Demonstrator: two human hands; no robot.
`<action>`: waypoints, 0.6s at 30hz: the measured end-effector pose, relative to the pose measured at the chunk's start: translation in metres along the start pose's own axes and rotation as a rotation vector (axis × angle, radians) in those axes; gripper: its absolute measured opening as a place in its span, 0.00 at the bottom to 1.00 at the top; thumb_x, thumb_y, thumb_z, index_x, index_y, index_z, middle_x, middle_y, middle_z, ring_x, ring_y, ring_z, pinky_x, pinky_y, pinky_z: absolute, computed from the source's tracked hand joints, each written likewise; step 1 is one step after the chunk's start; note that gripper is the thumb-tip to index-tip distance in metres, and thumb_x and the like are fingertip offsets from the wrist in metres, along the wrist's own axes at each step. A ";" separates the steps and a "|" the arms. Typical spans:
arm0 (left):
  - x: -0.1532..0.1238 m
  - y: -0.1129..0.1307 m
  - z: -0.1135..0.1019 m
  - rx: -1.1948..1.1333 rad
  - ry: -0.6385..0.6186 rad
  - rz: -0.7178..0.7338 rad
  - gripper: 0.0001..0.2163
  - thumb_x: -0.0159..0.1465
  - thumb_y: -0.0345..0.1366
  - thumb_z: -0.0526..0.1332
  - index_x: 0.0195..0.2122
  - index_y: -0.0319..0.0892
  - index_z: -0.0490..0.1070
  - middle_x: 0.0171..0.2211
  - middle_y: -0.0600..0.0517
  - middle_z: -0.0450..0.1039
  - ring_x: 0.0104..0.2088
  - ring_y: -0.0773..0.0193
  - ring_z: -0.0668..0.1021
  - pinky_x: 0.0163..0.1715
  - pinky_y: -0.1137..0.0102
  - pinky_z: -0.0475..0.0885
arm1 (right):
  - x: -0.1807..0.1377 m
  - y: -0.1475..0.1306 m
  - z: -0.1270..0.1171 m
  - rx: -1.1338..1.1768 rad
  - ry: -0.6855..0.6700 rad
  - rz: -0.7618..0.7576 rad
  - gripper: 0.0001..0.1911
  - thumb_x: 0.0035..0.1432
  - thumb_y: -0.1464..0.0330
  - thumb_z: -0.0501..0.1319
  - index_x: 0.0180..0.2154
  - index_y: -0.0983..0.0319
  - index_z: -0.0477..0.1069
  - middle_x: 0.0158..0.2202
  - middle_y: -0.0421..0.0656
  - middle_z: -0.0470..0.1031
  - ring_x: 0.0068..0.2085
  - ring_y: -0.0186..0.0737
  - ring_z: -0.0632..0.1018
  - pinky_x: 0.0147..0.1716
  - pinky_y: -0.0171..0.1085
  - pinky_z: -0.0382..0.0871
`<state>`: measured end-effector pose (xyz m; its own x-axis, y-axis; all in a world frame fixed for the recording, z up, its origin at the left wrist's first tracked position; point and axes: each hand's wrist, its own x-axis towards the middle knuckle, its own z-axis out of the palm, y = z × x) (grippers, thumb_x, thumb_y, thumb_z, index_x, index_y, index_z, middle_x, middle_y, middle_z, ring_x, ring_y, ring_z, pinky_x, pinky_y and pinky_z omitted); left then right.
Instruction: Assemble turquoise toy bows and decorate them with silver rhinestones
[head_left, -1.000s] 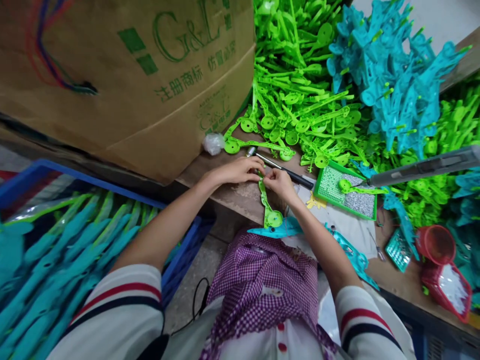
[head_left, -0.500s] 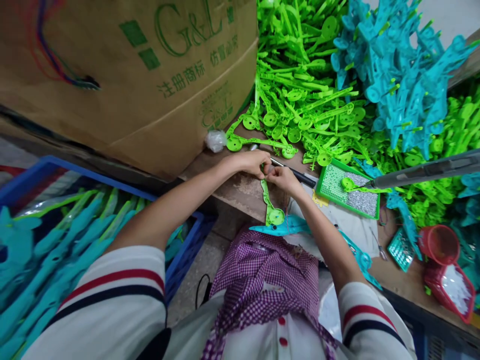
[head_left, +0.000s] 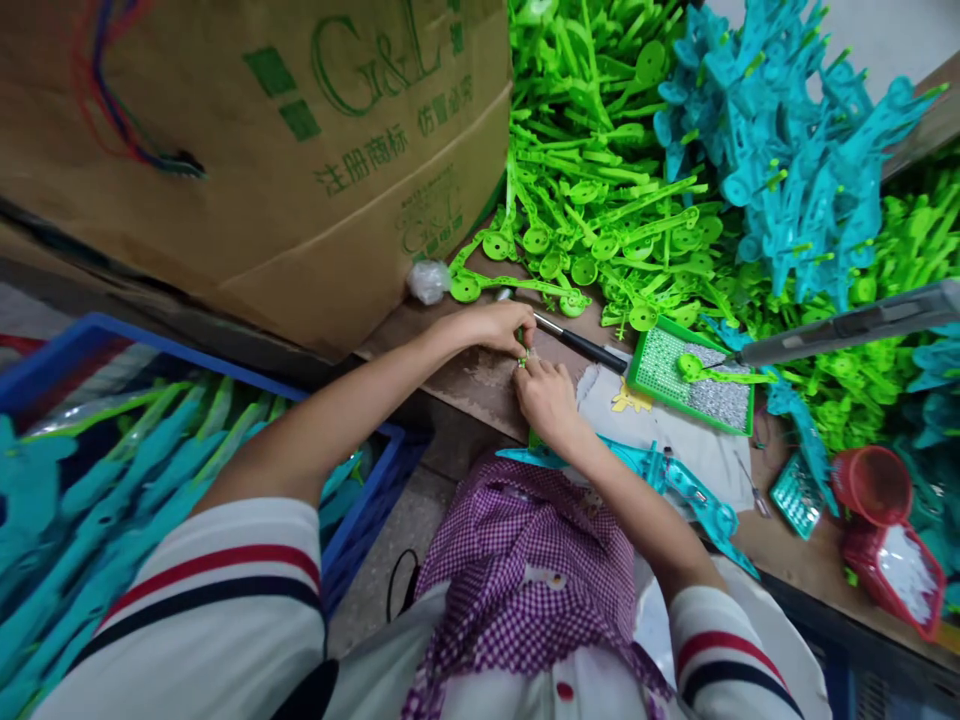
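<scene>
My left hand (head_left: pixel 507 328) is closed at the table's front edge, its bent fingers pinching the upper end of a green plastic part (head_left: pixel 523 358). Just below it, my right hand (head_left: pixel 549 400) wraps round the same part and covers most of it. The part's lower end is nearly hidden behind this hand. Under my right forearm lies a turquoise plastic piece (head_left: pixel 634 455), reaching past the edge toward my checked apron (head_left: pixel 525 570). A black-handled rod (head_left: pixel 592 347) lies behind my hands.
Heaped green parts (head_left: pixel 600 200) and turquoise parts (head_left: pixel 795 150) fill the back. A green tray (head_left: pixel 652 395) holds small metal pieces, with a grey hanging tool (head_left: pixel 847 325) above it. A carton (head_left: pixel 360 230) stands left, a blue crate (head_left: pixel 97 325) below. Red cups (head_left: pixel 874 485) stand right.
My right hand has moved down and slightly left along the green part and now covers it. My left hand stays at the part's upper end. The view has shifted slightly.
</scene>
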<state>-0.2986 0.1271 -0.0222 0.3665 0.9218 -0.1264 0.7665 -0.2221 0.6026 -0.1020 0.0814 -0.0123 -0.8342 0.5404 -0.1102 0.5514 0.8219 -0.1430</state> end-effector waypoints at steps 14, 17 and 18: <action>-0.003 0.001 0.009 0.013 0.061 -0.037 0.05 0.52 0.32 0.65 0.30 0.41 0.78 0.39 0.51 0.76 0.36 0.63 0.76 0.39 0.73 0.67 | -0.031 0.051 -0.002 0.866 0.086 0.313 0.11 0.63 0.61 0.58 0.38 0.62 0.73 0.30 0.41 0.77 0.29 0.36 0.78 0.32 0.35 0.66; -0.004 0.002 0.008 0.022 0.055 -0.031 0.05 0.52 0.32 0.65 0.30 0.41 0.78 0.40 0.51 0.76 0.36 0.64 0.76 0.40 0.73 0.67 | -0.027 0.050 0.001 1.260 0.125 0.426 0.16 0.55 0.56 0.64 0.39 0.62 0.71 0.31 0.38 0.75 0.23 0.29 0.72 0.24 0.32 0.62; -0.004 0.002 0.008 0.021 0.054 -0.029 0.05 0.52 0.32 0.65 0.30 0.41 0.78 0.40 0.51 0.76 0.36 0.64 0.76 0.40 0.73 0.67 | -0.026 0.049 0.001 1.355 0.129 0.469 0.18 0.51 0.56 0.66 0.38 0.62 0.70 0.30 0.37 0.73 0.21 0.27 0.68 0.22 0.31 0.59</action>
<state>-0.2946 0.1201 -0.0266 0.3155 0.9436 -0.1002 0.7872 -0.2013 0.5830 -0.0535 0.1073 -0.0175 -0.5307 0.7805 -0.3304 0.2965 -0.1942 -0.9351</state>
